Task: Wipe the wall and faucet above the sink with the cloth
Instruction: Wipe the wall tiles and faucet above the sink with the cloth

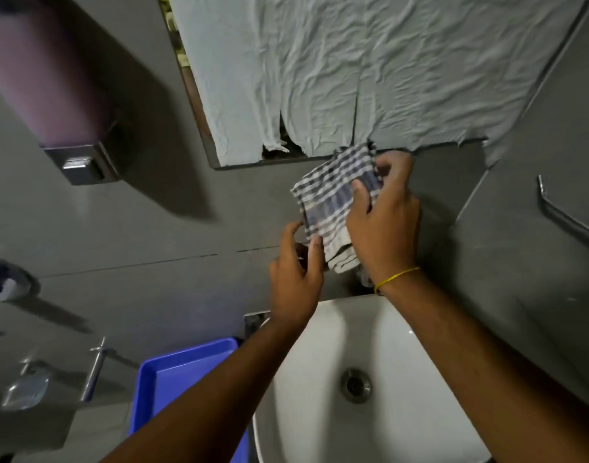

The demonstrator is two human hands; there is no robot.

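Observation:
A blue-and-white checked cloth [333, 198] is held up in front of the grey wall [186, 228], just under the mirror frame. My right hand [383, 225] grips its right side, thumb on the front. My left hand [296, 272] pinches the cloth's lower left corner between thumb and fingers. The faucet [364, 278] is almost hidden behind my right wrist and the cloth; only a small metal bit shows above the white sink [319, 412].
A mirror covered with crumpled pale paper [353, 78] hangs above. A soap dispenser [52, 95] is on the wall at upper left. A blue tray [186, 372] sits left of the sink. A metal bar [567, 215] is on the right wall, taps [94, 372] at lower left.

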